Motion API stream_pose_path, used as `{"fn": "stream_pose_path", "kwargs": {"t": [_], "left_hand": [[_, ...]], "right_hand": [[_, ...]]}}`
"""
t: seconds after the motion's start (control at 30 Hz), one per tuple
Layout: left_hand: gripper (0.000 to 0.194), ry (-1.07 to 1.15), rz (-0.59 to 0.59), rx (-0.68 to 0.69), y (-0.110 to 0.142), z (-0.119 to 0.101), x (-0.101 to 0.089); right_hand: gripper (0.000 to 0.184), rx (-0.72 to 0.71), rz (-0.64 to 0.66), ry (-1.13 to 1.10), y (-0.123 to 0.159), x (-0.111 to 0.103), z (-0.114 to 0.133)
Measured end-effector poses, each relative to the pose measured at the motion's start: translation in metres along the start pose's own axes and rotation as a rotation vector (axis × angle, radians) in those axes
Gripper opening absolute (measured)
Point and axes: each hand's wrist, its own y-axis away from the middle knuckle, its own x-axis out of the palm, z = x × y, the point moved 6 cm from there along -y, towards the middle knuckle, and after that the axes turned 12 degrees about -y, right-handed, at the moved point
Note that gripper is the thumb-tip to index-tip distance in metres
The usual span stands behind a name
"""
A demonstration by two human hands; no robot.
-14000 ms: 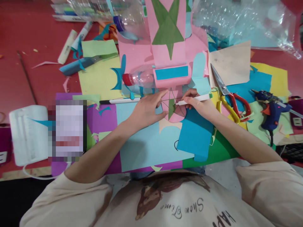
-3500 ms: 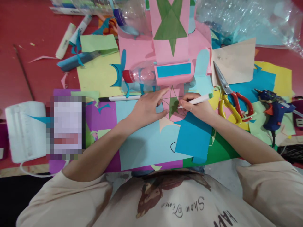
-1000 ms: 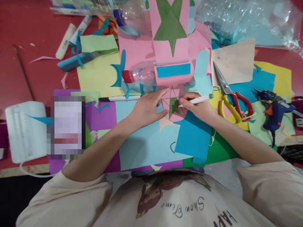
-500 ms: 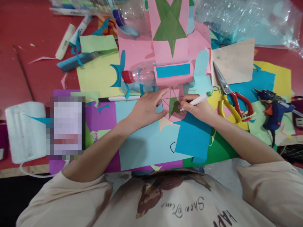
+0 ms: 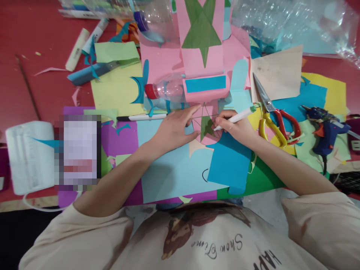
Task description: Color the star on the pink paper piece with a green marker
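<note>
My right hand (image 5: 232, 125) is closed round a white marker with a green end (image 5: 242, 114). Its tip touches a star outline, partly coloured green, on a pink paper piece (image 5: 210, 138). On the left edge of that piece rests my left hand (image 5: 180, 125), fingers spread, thumb apart from the forefinger. Just above stands a pink paper construction (image 5: 187, 63) bearing a finished green star (image 5: 202, 33) and a blue strip (image 5: 206, 84). A clear bottle with a red cap (image 5: 168, 90) lies against it. Blue paper (image 5: 230, 163) lies below my right hand.
Red-and-yellow-handled scissors (image 5: 271, 108) and a blue glue gun (image 5: 323, 131) lie to the right. A black-and-white marker (image 5: 146, 117) lies left of my left hand. A pixelated phone-like object (image 5: 80, 150) and a white pouch (image 5: 30, 157) are farther left. Clear plastic (image 5: 303, 26) sits at back right.
The marker in my right hand has tilted slightly, its green end moving a little right and up. My left hand and the pink paper stay in place.
</note>
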Motion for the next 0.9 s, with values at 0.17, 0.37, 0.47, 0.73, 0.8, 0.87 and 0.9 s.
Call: {"fn": "stream_pose_path", "kwargs": {"t": [0.17, 0.37, 0.47, 0.73, 0.8, 0.87, 0.9], "left_hand": [[0.069, 0.004, 0.036, -0.014, -0.0003, -0.0007, -0.0004], [0.067, -0.003, 0.028, -0.008, -0.0002, -0.0002, 0.0007], [0.066, -0.004, 0.009, -0.003, -0.0001, 0.0001, 0.0009], [0.066, 0.006, 0.011, 0.006, -0.0002, -0.001, -0.0002], [0.066, 0.009, 0.001, 0.01, -0.0003, -0.0014, -0.0006], [0.067, 0.011, -0.001, 0.01, -0.0004, -0.0017, -0.0006], [0.067, 0.012, 0.004, 0.007, -0.0005, -0.0018, -0.0004]], "right_hand": [[0.028, -0.013, -0.015, 0.038, 0.0002, -0.0009, -0.0031], [0.03, -0.02, 0.031, 0.063, -0.0007, 0.0008, -0.0022], [0.03, -0.003, 0.043, 0.084, -0.0009, 0.002, -0.0019], [0.023, 0.033, 0.068, 0.097, 0.0006, 0.0037, -0.0011], [0.022, 0.057, 0.075, 0.115, 0.0013, 0.0033, -0.0015], [0.021, 0.086, 0.075, 0.14, 0.0017, 0.0027, -0.0027], [0.021, 0.094, 0.074, 0.141, 0.0017, 0.0026, -0.0031]]}}
